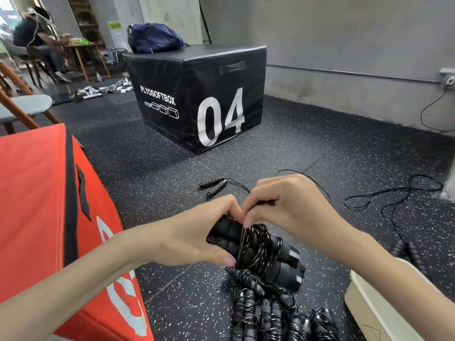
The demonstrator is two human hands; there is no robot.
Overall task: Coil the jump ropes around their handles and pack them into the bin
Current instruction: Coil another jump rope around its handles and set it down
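Observation:
My left hand grips a pair of black jump-rope handles with thin black rope wound round their middle. Just above the coil, my right hand pinches the rope's loose end at the handles' top. Below them several coiled jump ropes lie in a heap on the floor. An uncoiled rope with two foam handles lies on the floor beyond my hands. More loose rope trails at the right. The cream bin stands at the lower right, partly behind my right forearm.
A red soft box fills the lower left. A black plyo box marked 04 stands ahead with a dark bag on top. A person sits at a table at the far left. Speckled black rubber floor lies between.

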